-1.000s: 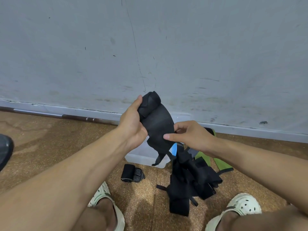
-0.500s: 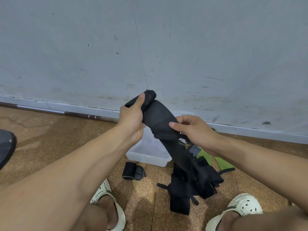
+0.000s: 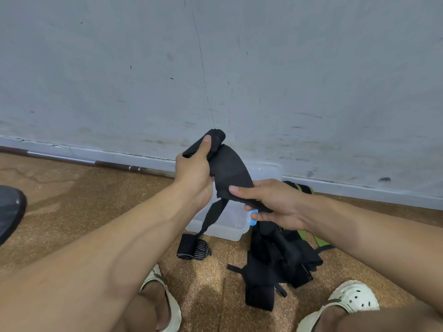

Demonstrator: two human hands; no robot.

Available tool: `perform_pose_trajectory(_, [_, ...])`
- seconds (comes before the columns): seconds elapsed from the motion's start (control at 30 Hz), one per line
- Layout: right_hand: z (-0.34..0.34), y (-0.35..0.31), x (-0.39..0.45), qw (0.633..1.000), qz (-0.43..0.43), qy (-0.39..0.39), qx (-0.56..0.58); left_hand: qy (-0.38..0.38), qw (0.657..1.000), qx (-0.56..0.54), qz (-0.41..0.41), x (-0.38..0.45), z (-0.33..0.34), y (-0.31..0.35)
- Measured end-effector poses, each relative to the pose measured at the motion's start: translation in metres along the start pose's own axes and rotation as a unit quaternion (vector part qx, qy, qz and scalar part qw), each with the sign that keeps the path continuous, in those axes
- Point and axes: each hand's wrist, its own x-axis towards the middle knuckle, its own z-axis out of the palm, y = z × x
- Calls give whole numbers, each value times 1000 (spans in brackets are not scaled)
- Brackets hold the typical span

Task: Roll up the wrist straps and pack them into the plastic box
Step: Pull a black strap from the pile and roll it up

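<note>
Both hands up over the floor, working 1 black wrist strap (image 3: 231,174). Left hand (image 3: 194,172) grips the rolled end, thumb pressed along the roll, fingers curled behind it. Right hand (image 3: 275,203) pinches the flat free part of the strap between thumb on top and fingers underneath. Strap runs between the 2 hands, roll at the upper left, wide band sloping down to the right. A thin tail (image 3: 211,218) hangs from the band's lower edge and dangles down in front of the box.

Plastic box (image 3: 236,226) sits on the floor against the wall, directly behind and below the hands. Hands and strap cover most of it; only the near wall and part of the far rim show. Can't tell what's inside.

1 rolled strap (image 3: 193,249), black with striped section, lies on the floor just in front of the box, outside it.

Pile of loose black straps (image 3: 278,262) on the floor right of the box, near the right foot. Green straps (image 3: 311,238) sit behind that pile, partly hidden by the right forearm. Small blue bit (image 3: 253,218) visible just under the right hand's fingers.

Other stuff: metal bar (image 3: 100,162) lying along the wall base at left; dark rounded object (image 3: 10,212) at the left frame edge, cropped. 2 white clog sandals (image 3: 350,300) at the bottom, 1 per foot. Cork-like brown floor (image 3: 96,200).
</note>
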Motion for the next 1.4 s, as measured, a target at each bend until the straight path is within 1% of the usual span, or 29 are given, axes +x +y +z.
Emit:
perform_pose_trajectory(0.07, [-3,0,4,1000,7,-15,-22,-26,1000,16,1,0,-1,1])
perform_pose_trajectory(0.13, [-9,0,4,997,-1,-24,-73,-56,997,54,5,1,-4,3])
perform_pose_trajectory(0.23, [-24,-3,7,980,-40,20,-195,-81,991,108,7,2,-6,4])
perform_pose_trajectory(0.27, [-29,-4,8,973,-47,32,-223,-86,989,121,8,3,-6,4])
perform_pose_trajectory(0.33, [-38,-6,8,968,-52,43,-242,-107,985,133,9,3,-7,4])
perform_pose_trajectory(0.47, [-43,1,7,972,-69,14,-224,-196,969,148,-20,-3,-5,3])
perform_pose_trajectory(0.53, [-43,6,7,967,-84,22,-241,-216,964,155,-22,-6,-4,3])
perform_pose_trajectory(0.63, [-50,4,6,955,-92,80,-270,-212,965,156,-15,-6,-4,3])
perform_pose_trajectory(0.7, [-54,-3,3,957,-87,94,-260,-209,965,159,-15,-6,-5,3])
perform_pose_trajectory(0.8, [-53,-11,0,972,-123,71,-186,-222,961,164,-31,-6,-6,0])
perform_pose_trajectory(0.87, [-50,-13,-2,977,-156,37,-140,-248,952,177,-39,-7,-6,-4])
perform_pose_trajectory(0.97, [-46,-15,-5,973,-193,7,-123,-271,944,184,-45,-9,-3,-8])
perform_pose_trajectory(1.03, [-46,-15,-6,973,-202,2,-112,-270,945,180,-47,-10,-1,-9])
perform_pose_trajectory(1.13, [-44,-11,-6,972,-220,4,-80,-249,949,185,-56,-14,2,-11])
perform_pose_trajectory(1.2, [-43,-8,-5,964,-248,30,-90,-239,952,174,-77,-16,2,-14])
perform_pose_trajectory(1.27, [-43,-7,-4,952,-282,55,-107,-250,948,170,-104,-15,2,-15])
perform_pose_trajectory(1.4, [-43,-6,-5,924,-340,90,-150,-306,914,208,-164,-14,0,-14])
